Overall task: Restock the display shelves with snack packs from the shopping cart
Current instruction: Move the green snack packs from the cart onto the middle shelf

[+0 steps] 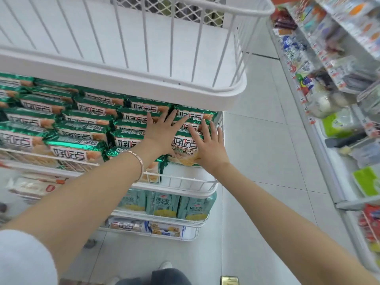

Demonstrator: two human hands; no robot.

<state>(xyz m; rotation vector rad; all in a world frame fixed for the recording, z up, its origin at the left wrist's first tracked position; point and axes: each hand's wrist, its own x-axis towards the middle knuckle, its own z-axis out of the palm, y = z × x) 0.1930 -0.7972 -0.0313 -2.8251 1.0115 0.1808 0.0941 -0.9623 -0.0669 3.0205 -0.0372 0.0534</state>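
White slatted cart (226, 93): top basket overhangs the mid tier. Blurred display shelves (337, 202) stand to the R. Mid tier is packed w/ shiny green foil snack packs (78, 149), flat oblongs in rows. Left grip (162, 131) & right grip (207, 145) lie flat, fingers spread, on the packs at the tier's R end, clasping nothing.

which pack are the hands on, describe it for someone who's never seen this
Find the white cart and its second tier, full of green snack packs. At that tier's front right corner, where the left hand and right hand meet, lies the target pack: its label reads upright, its neighbours' upside down.
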